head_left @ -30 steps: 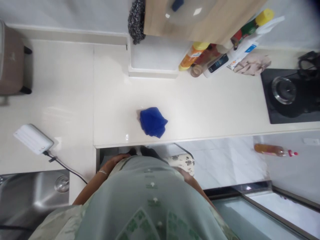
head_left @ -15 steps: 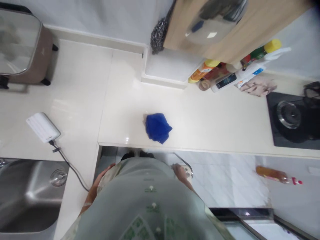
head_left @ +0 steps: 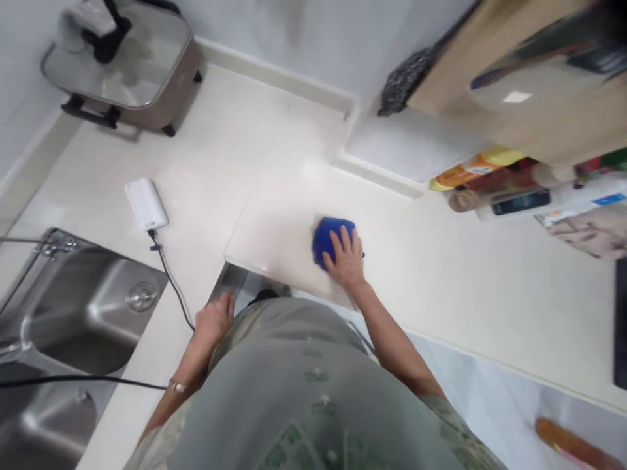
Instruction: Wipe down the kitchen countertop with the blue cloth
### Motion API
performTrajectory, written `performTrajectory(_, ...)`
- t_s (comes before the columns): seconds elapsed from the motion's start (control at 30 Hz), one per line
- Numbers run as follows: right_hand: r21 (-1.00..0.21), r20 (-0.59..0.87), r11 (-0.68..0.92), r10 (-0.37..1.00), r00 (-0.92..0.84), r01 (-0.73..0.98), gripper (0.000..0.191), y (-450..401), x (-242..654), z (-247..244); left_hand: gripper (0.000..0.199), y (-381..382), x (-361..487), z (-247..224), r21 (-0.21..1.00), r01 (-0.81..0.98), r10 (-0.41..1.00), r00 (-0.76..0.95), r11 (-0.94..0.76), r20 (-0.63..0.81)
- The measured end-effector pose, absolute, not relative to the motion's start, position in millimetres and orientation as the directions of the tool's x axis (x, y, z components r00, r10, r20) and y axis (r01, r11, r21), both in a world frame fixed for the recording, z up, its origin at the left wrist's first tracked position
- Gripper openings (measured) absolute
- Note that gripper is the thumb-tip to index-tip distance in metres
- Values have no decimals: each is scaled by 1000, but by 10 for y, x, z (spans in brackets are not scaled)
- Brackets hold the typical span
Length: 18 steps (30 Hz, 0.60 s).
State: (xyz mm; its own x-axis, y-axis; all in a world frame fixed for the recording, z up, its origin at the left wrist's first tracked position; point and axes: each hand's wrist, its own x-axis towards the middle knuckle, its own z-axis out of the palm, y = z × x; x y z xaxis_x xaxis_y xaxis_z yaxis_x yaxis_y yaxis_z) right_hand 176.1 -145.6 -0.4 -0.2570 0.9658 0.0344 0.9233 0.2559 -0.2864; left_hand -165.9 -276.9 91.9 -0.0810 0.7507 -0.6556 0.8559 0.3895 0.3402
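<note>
A crumpled blue cloth (head_left: 324, 240) lies on the white countertop (head_left: 289, 176), near its front edge. My right hand (head_left: 347, 258) rests on the cloth's right side, palm down with the fingers spread over it. My left hand (head_left: 215, 320) hangs beside my body at the counter's inner corner, away from the cloth. Its fingers are curled, and nothing shows in them.
A steel double sink (head_left: 93, 313) is at the left, with a white power bank (head_left: 147, 203) and its black cable behind. An electric pan (head_left: 127, 72) stands at the back left. Bottles (head_left: 477, 166) line the wall at right, below a wooden shelf (head_left: 490, 85).
My right hand has come up from beside my body onto the blue cloth. My left hand has lifted a little and curled. The view has turned and shifted toward the left.
</note>
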Motion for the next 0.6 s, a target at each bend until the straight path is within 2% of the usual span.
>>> performTrajectory(0.07,-288,27,239,970,-241,927,63,-1452,1948,-31,40,-2632,-1632,951,308,854,808,-196,419,-556)
performTrajectory(0.13,-282,26,178,984,-178,943,64,-1487,2255,-30,41,-2439,-1580,980,358,848,859,-196,391,-473)
performTrajectory(0.37,-273,53,-241,963,265,931,78,-1743,3213,-43,35,-1893,-1314,910,454,833,894,-101,316,-437)
performTrajectory(0.5,-304,0,-472,868,496,827,89,-1441,3021,-42,34,-1543,-1246,755,560,794,928,-14,236,-372)
performTrajectory(0.6,-313,-11,-436,890,456,844,98,-930,2513,-55,34,-1220,-1327,601,573,794,954,-29,204,-300)
